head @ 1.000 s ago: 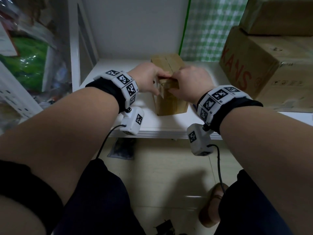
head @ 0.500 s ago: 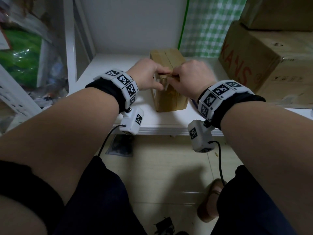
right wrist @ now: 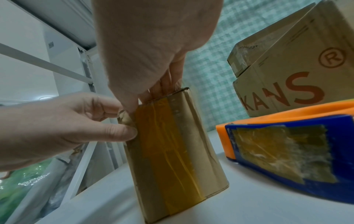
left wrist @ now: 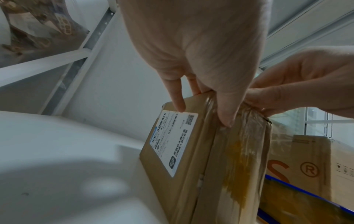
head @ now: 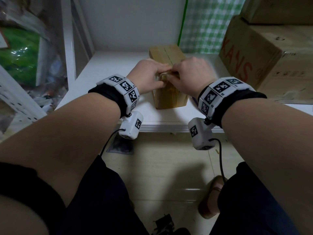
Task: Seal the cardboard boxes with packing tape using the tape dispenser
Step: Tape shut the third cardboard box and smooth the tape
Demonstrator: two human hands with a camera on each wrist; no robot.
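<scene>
- Since the earlier head frames the two hands have closed in on each other at the near top edge of the small cardboard box; their fingertips now almost meet there, and the box has stayed put on the white shelf.
- The left hand pinches the box's near top corner: thumb on the taped front face, index finger on the side with the shipping label.
- The right hand has its fingers curled over the top edge and its thumb pressed on the front, clamping the tape end down.
- Judged step: rubbing the tape end over the edge. To do it well, press from the top seam outward and down the front face, keep the left pinch steady so the box does not slide, and smooth out the wrinkles showing under the tape.
- The box stands at about 12 o'clock from the person, mid-shelf, upright on its base. Its long axis runs front to back, from 6 toward 12, with the flap seam along it; the narrow taped end faces the person.
- The tape dispenser, blue and orange, lies idle at roughly 3 o'clock of the box, near it but apart.
- The large printed carton sits at about 2 o'clock, well clear.
</scene>
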